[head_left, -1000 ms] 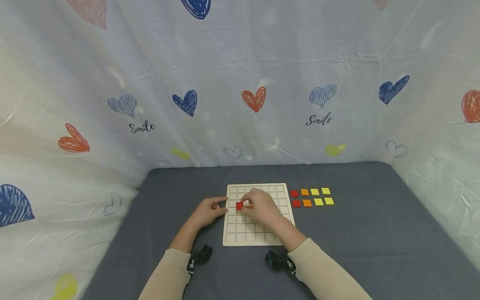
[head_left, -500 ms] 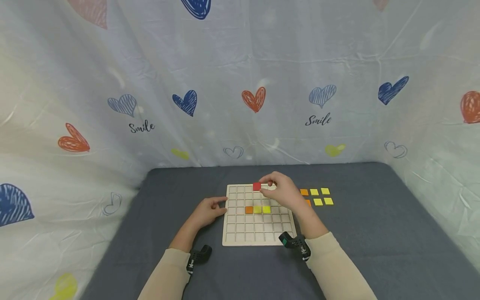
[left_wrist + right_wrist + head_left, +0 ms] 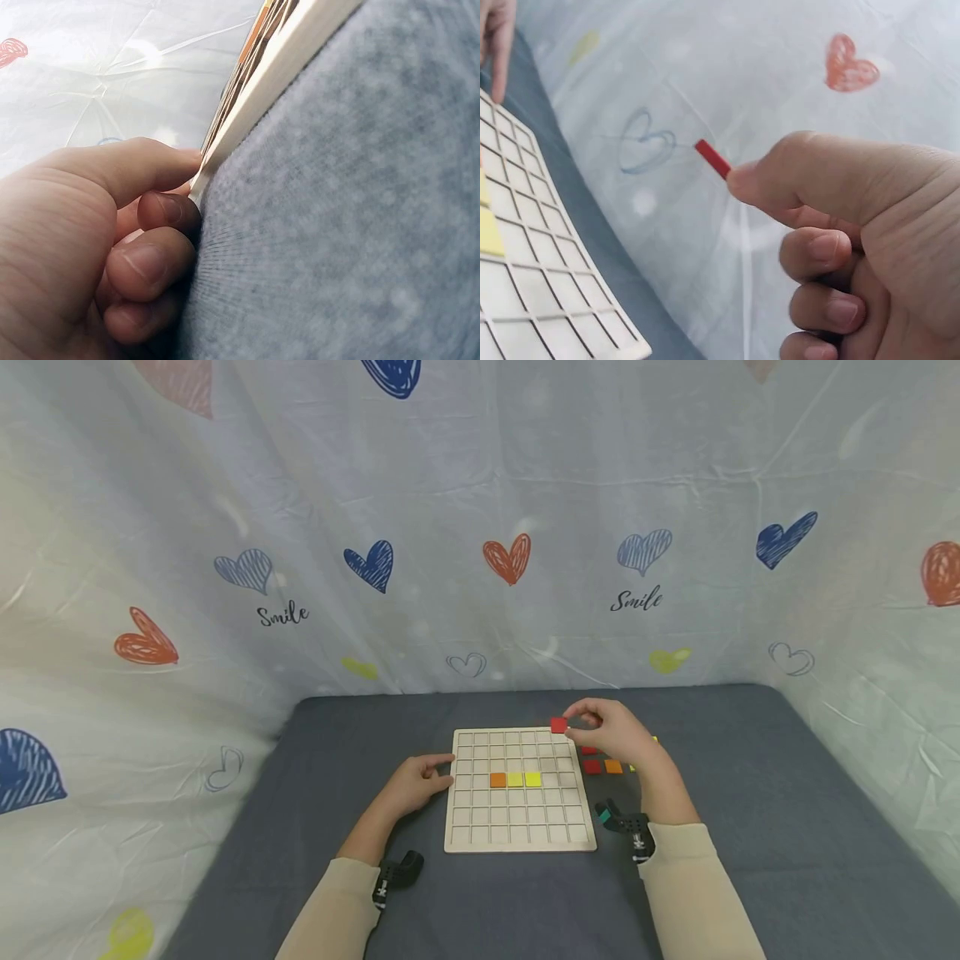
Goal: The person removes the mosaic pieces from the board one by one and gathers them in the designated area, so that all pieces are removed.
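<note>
Beyond the fingers of the left hand point(image 3: 415, 782) and right hand point(image 3: 609, 727) hangs a thin white sheet point(image 3: 570, 485), creased, faintly glossy, printed with scribbled hearts point(image 3: 510, 557). Under the fingers spreads a matt grey cloth point(image 3: 757, 777), finely ribbed. The board point(image 3: 517, 814), between the two sets of fingers, is pale, smooth and wood-like, near square, with rounded corners and dark-lined square cells. Behind the fingers are plain beige sleeves point(image 3: 705, 889). To the left of the right fingers, an orange tile point(image 3: 498, 780) and two yellow tiles point(image 3: 523, 780) lie in one row of the board; loose tiles point(image 3: 592, 767), red, orange and yellow, lie beneath and nearer than those fingers, partly hidden. The red tile point(image 3: 558, 725) is a thin, flat, straight-edged square.

The left thumb and index finger stand apart, their tips touching the board's left edge; the other fingers curl in below. The right thumb and index finger are closed to the red tile's thickness, pinching it above the board's far right corner; the other three fingers curl toward the palm.
</note>
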Motion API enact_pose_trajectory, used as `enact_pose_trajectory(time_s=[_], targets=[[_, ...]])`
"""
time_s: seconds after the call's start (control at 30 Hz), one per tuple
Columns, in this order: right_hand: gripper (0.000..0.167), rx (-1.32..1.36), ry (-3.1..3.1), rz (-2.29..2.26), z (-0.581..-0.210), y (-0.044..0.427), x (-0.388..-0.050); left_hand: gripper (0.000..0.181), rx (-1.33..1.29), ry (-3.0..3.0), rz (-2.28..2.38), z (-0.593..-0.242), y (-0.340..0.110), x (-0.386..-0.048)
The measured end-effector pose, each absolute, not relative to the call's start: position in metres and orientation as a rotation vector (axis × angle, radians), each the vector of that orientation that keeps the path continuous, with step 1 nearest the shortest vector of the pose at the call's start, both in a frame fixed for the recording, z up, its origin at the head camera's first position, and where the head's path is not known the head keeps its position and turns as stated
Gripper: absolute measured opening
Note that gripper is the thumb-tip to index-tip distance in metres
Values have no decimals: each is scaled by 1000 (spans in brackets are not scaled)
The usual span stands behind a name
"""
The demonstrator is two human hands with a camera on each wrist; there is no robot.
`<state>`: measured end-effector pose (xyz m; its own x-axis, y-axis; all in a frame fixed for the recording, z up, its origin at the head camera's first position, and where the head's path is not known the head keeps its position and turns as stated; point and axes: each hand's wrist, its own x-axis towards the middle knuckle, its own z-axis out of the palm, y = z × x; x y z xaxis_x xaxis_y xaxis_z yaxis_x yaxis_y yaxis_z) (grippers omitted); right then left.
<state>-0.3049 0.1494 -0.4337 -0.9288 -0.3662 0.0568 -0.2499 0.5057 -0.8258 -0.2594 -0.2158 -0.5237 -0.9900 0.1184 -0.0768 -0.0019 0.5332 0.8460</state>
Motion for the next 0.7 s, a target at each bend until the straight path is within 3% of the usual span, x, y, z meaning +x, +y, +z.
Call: enact_pose_trajectory(time_s=[0.37,0.7], targets=[[26,-451,2522,-1204,-446,188,-309,48,84,2625,1474,-525,-215,-260],[18,-383,2458,-934,-455,188,-305,47,78,2654,1453,-525,-215,-261]])
